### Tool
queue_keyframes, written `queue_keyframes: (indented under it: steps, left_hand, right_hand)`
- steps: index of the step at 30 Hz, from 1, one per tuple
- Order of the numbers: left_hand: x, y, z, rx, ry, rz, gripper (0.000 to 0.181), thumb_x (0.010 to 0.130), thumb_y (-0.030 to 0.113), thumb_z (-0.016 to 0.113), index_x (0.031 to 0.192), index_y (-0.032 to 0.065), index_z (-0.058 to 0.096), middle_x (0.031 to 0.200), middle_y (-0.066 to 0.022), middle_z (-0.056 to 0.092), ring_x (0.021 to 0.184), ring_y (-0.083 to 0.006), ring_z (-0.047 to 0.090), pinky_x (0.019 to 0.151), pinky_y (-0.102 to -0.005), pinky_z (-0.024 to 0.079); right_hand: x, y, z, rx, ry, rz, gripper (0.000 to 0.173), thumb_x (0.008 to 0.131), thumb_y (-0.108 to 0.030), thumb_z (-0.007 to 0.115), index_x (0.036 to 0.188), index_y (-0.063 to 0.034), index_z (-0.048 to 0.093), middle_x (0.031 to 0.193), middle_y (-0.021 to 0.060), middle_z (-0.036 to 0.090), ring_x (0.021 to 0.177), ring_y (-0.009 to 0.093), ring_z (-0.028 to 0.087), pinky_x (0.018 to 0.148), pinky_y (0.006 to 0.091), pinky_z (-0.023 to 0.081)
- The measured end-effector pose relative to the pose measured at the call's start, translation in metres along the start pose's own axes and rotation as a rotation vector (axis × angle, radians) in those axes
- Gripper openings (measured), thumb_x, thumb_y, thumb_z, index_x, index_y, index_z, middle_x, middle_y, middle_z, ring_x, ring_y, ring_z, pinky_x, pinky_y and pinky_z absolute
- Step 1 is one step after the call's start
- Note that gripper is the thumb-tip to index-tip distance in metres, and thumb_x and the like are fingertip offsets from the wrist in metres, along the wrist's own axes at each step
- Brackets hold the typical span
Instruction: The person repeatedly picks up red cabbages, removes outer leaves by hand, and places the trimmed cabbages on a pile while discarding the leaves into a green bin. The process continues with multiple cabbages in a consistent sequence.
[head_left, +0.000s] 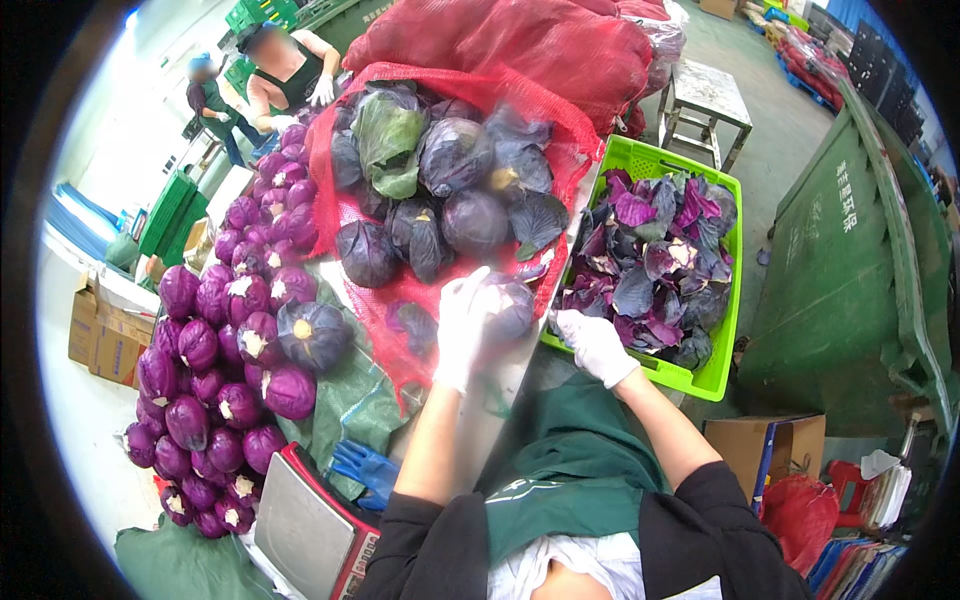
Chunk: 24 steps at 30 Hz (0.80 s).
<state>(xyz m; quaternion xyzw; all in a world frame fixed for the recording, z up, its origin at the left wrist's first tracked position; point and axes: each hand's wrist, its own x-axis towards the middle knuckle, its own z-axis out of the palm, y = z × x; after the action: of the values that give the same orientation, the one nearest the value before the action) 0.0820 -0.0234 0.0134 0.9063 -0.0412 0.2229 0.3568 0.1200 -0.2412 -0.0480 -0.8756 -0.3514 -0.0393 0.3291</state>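
Note:
My left hand (463, 322), in a white glove, holds a red cabbage (511, 306) against the near edge of the table; the cabbage is partly blurred. To the right, my gloved right hand (598, 346) has its fingers curled beside the near left edge of a bright green crate (718, 379). Whether those fingers grip a small tool is hard to make out. Beyond my left hand, several dark, untrimmed red cabbages (474, 223) lie on an opened red mesh sack (319, 161). A loose leaf (417, 328) rests left of my left hand.
Trimmed purple cabbages (225, 360) are piled on the left, beside a scale (304, 517) and blue gloves (367, 469). Cut leaves (637, 289) fill the crate. A green bin (840, 277) stands right, a metal stool (709, 97) behind. Two people (296, 75) are at far left.

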Motion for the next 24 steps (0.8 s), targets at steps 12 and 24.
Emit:
queue_keyframes:
  steps: [12, 24]
  left_hand:
    - [0.016, 0.032, -0.017, 0.069, -0.141, -0.015, 0.036, 0.091, 0.024, 0.052, 0.121, 0.0033, 0.058, 0.118, -0.012, 0.059, 0.111, -0.0235, 0.052, 0.1, -0.0329, 0.036]
    - [0.021, 0.03, -0.017, 0.116, -0.223, -0.066, 0.035, 0.095, 0.02, 0.046, 0.125, 0.0025, 0.054, 0.12, -0.0117, 0.056, 0.109, -0.0217, 0.053, 0.096, -0.0317, 0.04]
  right_hand:
    - [-0.006, -0.011, -0.002, 0.012, -0.147, 0.16, 0.036, 0.098, -0.035, 0.036, 0.104, -0.0088, 0.061, 0.091, 0.0129, 0.065, 0.078, 0.032, 0.064, 0.07, 0.0409, 0.051]
    - [0.013, -0.03, 0.006, 0.128, 0.136, 0.16, 0.048, 0.096, -0.038, 0.042, 0.129, -0.0037, 0.047, 0.077, 0.0188, 0.065, 0.063, 0.031, 0.064, 0.056, 0.0408, 0.05]
